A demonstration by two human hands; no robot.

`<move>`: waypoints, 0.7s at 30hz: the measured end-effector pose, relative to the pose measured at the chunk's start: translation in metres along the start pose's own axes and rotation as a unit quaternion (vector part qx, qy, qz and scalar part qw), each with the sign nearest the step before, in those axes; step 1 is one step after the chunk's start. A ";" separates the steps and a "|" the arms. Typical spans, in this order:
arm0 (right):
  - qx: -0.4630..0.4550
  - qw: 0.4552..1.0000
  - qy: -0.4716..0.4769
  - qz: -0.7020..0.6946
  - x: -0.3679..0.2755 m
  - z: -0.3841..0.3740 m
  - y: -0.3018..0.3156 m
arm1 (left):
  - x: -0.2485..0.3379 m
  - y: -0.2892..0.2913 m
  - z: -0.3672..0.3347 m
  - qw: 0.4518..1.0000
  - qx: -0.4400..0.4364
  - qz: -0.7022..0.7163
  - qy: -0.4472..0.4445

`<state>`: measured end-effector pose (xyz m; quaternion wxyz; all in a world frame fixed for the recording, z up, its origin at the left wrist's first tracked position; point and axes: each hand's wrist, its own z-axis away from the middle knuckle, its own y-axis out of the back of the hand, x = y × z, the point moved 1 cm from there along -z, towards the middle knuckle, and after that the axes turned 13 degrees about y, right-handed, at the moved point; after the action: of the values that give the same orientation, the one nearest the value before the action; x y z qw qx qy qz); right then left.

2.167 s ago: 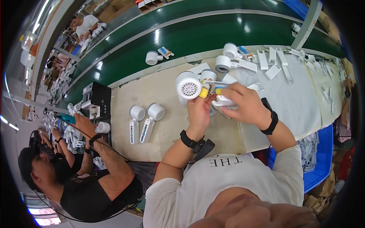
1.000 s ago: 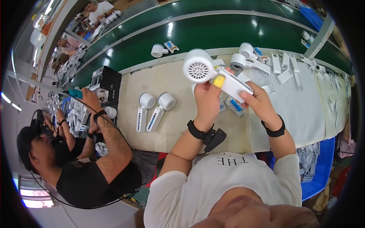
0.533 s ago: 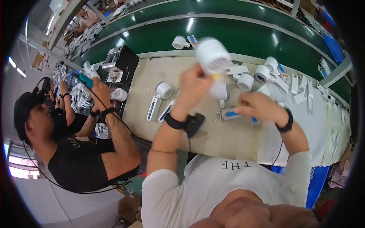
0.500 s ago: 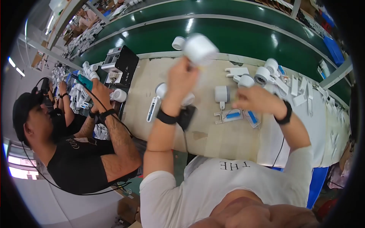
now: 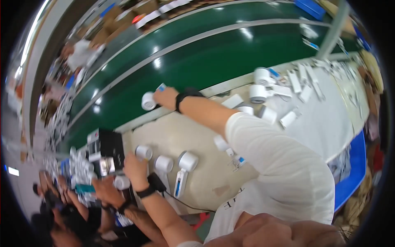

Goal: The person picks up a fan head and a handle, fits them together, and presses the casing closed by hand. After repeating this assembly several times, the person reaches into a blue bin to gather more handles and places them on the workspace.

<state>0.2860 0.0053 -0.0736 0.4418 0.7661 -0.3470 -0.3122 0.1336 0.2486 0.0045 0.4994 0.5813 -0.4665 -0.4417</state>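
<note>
My left hand (image 5: 135,168) is closed at a white cylindrical head (image 5: 144,152) with a grey rim, near the table's left end. My right hand (image 5: 166,98) reaches across to the green belt, its fingers closed around part of a white round-headed device (image 5: 148,101). A white and blue end (image 5: 161,87) sticks out beside those fingers. Nearer me on the table stand another white cylindrical head (image 5: 164,164) and a similar device (image 5: 188,161), whose open handle (image 5: 180,183) shows a blue strip inside.
A black machine (image 5: 112,149) stands at the table's left end, beside a co-worker's hand (image 5: 108,190). Several white heads and handles (image 5: 258,94) lie at the back right. The green belt (image 5: 205,61) runs behind the table. A blue bin (image 5: 349,177) sits at right.
My view has turned left. My left hand has come down with its white head toward the black machine. My right hand has moved from the parts on the table to the device on the belt.
</note>
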 end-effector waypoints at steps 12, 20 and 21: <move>-0.066 0.721 -0.272 -0.634 -0.016 0.062 0.125 | 0.149 0.023 0.012 0.901 0.070 0.343 -0.256; 0.120 0.656 -0.338 -0.665 -0.067 0.211 0.247 | 0.202 0.072 0.098 0.767 0.074 0.449 -0.453; 0.126 0.682 -0.346 -0.632 -0.073 0.225 0.258 | 0.207 0.078 0.112 0.769 0.073 0.447 -0.452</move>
<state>0.0024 -0.1349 0.0766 -0.1126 0.6892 0.0554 -0.7137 0.0521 0.0212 0.0593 0.3282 0.0750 -0.8763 -0.3446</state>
